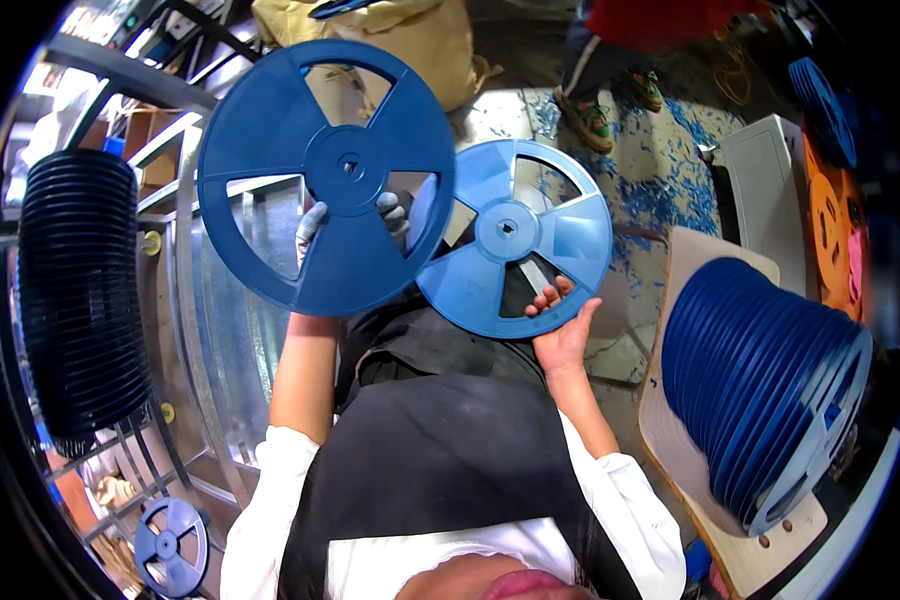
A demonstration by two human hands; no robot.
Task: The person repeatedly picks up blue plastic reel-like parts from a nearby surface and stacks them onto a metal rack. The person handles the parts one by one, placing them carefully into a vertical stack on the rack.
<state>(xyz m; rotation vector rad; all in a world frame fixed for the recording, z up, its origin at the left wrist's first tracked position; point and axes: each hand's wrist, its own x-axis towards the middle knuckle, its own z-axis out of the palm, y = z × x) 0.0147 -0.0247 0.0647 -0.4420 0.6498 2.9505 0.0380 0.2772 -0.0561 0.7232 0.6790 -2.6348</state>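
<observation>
- Two three-windowed reels are in my hands: a darker blue reel (345,265) toward 11 o'clock and a lighter blue reel (580,235) toward 1 o'clock, its left edge partly behind the darker one.
- My left fingers (392,210), grey-tipped, are clasped around the darker reel's solid 6 o'clock section, with tips showing through the windows on either side; my palm is hidden behind it.
- My right fingers (548,296) curl through the lighter reel's lower window, gripping its rim near 5 o'clock; my thumb stands apart outside.
- Two reel stacks, too tightly packed to count: one dark stack (82,290) at 9 o'clock, one blue stack (740,370) between 3 and 4 on one chair (665,420).
- One lone reel (167,545) between 7 and 8 o'clock.
- One tan sack (425,60) near 12 o'clock.
</observation>
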